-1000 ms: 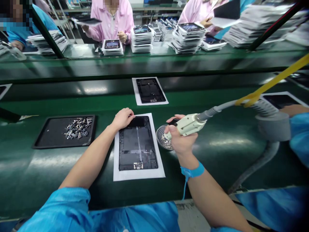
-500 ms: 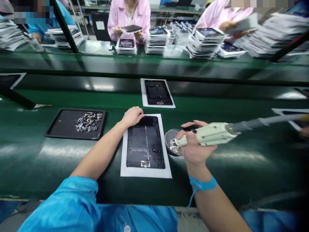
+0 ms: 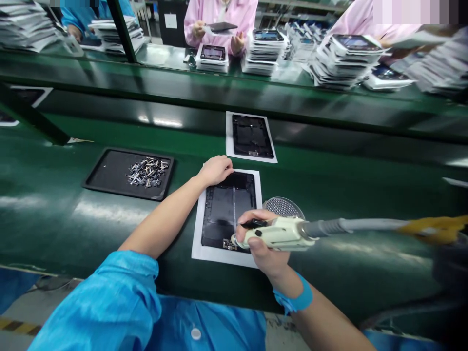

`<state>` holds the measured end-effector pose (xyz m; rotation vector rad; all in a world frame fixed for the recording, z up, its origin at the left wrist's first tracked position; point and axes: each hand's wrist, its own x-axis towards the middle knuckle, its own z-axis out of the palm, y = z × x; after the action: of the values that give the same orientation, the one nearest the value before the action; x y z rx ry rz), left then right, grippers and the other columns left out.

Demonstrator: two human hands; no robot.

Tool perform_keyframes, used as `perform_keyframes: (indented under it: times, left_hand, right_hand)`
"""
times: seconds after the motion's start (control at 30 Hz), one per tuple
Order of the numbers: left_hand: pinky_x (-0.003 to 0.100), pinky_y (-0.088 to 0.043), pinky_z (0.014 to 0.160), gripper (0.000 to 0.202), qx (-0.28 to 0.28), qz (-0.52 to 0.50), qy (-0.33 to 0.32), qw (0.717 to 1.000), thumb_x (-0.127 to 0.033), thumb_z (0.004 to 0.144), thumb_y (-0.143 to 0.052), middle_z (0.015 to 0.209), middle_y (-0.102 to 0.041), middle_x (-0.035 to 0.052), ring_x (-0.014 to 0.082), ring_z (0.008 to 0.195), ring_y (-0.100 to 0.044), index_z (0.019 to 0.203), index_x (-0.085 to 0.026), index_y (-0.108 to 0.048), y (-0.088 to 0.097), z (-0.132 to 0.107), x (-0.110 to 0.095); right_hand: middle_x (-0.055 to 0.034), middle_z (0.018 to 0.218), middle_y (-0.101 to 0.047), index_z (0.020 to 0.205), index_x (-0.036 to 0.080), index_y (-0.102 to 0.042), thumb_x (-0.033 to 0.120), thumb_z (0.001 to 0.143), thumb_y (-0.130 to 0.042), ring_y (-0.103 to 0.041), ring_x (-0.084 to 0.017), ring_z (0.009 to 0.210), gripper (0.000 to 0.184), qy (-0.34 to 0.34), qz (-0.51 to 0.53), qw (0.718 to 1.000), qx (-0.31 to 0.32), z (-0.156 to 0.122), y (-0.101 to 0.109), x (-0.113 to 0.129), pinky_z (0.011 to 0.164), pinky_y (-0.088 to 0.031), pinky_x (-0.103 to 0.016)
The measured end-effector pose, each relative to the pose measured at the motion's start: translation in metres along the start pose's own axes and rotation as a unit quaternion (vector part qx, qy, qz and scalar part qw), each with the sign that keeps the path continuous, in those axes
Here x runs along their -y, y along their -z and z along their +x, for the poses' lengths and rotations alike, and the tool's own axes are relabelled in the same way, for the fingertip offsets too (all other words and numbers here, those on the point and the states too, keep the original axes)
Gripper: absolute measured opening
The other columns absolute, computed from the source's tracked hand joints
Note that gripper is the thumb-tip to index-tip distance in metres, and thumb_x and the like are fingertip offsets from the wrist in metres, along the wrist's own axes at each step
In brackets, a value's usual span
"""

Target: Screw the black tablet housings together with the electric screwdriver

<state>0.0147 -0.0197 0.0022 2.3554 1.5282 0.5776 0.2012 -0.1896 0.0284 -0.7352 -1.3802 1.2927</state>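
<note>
My right hand grips a pale green electric screwdriver, its tip pointing left over the small circuit board at the near end of an open tablet. The tablet lies on a white paper sheet, with a thin light strip running along its dark inside. At its far left corner rests my left hand, fingers curled together on the edge; the fingertips are partly hidden. Beside the tablet, partly behind the screwdriver, is a round dish with a perforated top.
A black tray of small metal parts lies left. Beyond my tablet is another open tablet on paper. A grey cable runs right from the screwdriver. Across the bench, people work among stacked tablets.
My right hand has carried the screwdriver left, from the round dish to above the tablet's near end. My left hand stays at the tablet's corner. The camera view has shifted.
</note>
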Motion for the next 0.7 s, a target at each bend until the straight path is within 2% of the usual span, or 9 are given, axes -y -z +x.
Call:
perform_keyframes:
  times: [0.17, 0.33, 0.43, 0.5, 0.53, 0.6, 0.67, 0.7]
  left_hand:
    - [0.034, -0.047, 0.085, 0.019, 0.006, 0.001, 0.007, 1.0, -0.029, 0.098, -0.057, 0.099, -0.07, 0.0088, 0.0231, 0.095, -0.063, 0.094, -0.016, -0.071, 0.0, 0.0, -0.001]
    - [0.034, -0.047, 0.086, 0.02, 0.008, 0.007, 0.013, 1.0, -0.029, 0.099, -0.057, 0.1, -0.07, 0.0088, 0.0234, 0.096, -0.062, 0.092, -0.017, -0.071, 0.001, 0.001, -0.004]
    - [0.037, -0.047, 0.093, 0.023, -0.046, 0.047, 0.055, 0.996, -0.034, 0.098, -0.058, 0.113, -0.068, 0.0122, 0.0267, 0.108, -0.061, 0.105, -0.016, -0.07, 0.016, -0.009, -0.009]
    - [0.038, -0.047, 0.095, 0.032, -0.071, 0.09, 0.117, 0.987, -0.04, 0.098, -0.057, 0.12, -0.066, 0.0151, 0.0292, 0.114, -0.06, 0.116, -0.015, -0.067, 0.034, -0.027, -0.016]
    - [0.038, -0.049, 0.093, 0.037, -0.056, 0.11, 0.154, 0.98, -0.045, 0.099, -0.056, 0.12, -0.067, 0.0161, 0.0303, 0.114, -0.062, 0.117, -0.014, -0.067, 0.043, -0.039, -0.02]
    - [0.039, -0.052, 0.086, 0.049, 0.034, 0.143, 0.227, 0.963, -0.058, 0.097, -0.052, 0.109, -0.071, 0.0169, 0.0329, 0.106, -0.067, 0.109, -0.014, -0.07, 0.06, -0.067, -0.031]
    - [0.04, -0.053, 0.081, 0.061, 0.142, 0.165, 0.268, 0.939, -0.07, 0.093, -0.049, 0.097, -0.074, 0.0178, 0.0356, 0.098, -0.071, 0.098, -0.014, -0.072, 0.067, -0.096, -0.044]
    - [0.04, -0.053, 0.08, 0.062, 0.172, 0.174, 0.274, 0.93, -0.071, 0.093, -0.048, 0.095, -0.074, 0.018, 0.036, 0.097, -0.072, 0.097, -0.015, -0.073, 0.067, -0.109, -0.05]
  right_hand:
    - [0.0013, 0.068, -0.063, 0.106, 0.023, -0.063, 0.053, 0.085, -0.074, -0.059, -0.014, 0.053, 0.038, -0.001, -0.015, 1.0, 0.009, -0.002, 0.0, 0.0, 0.051, -0.053, -0.031]
    - [0.0005, 0.077, -0.065, 0.113, 0.026, -0.063, 0.039, 0.087, -0.075, -0.061, -0.013, 0.055, 0.031, 0.042, -0.015, 0.999, 0.026, 0.001, -0.005, 0.002, 0.054, -0.054, -0.03]
    - [0.0006, 0.081, -0.066, 0.116, 0.027, -0.062, 0.031, 0.086, -0.077, -0.062, -0.012, 0.056, 0.034, 0.056, 0.019, 0.998, 0.031, 0.002, -0.008, 0.0, 0.053, -0.054, -0.028]
    - [-0.0011, 0.089, -0.068, 0.118, 0.027, -0.062, 0.03, 0.085, -0.078, -0.063, -0.011, 0.056, 0.037, 0.051, 0.046, 0.997, 0.026, 0.004, -0.008, 0.0, 0.051, -0.054, -0.027]
    - [-0.0021, 0.094, -0.068, 0.118, 0.028, -0.061, 0.03, 0.085, -0.078, -0.064, -0.011, 0.056, 0.037, 0.049, 0.059, 0.997, 0.021, 0.005, -0.007, 0.002, 0.05, -0.054, -0.026]
    - [-0.0031, 0.099, -0.068, 0.12, 0.028, -0.06, 0.032, 0.086, -0.077, -0.064, -0.011, 0.056, 0.038, 0.055, 0.075, 0.996, -0.002, 0.009, -0.003, 0.007, 0.047, -0.054, -0.025]
    - [-0.0022, 0.098, -0.068, 0.117, 0.028, -0.06, 0.034, 0.086, -0.076, -0.065, -0.011, 0.055, 0.035, 0.074, 0.074, 0.993, -0.048, 0.015, 0.006, 0.016, 0.045, -0.055, -0.025]
    - [-0.0015, 0.097, -0.067, 0.116, 0.028, -0.061, 0.035, 0.086, -0.077, -0.065, -0.011, 0.055, 0.035, 0.087, 0.07, 0.991, -0.076, 0.018, 0.01, 0.019, 0.045, -0.055, -0.026]
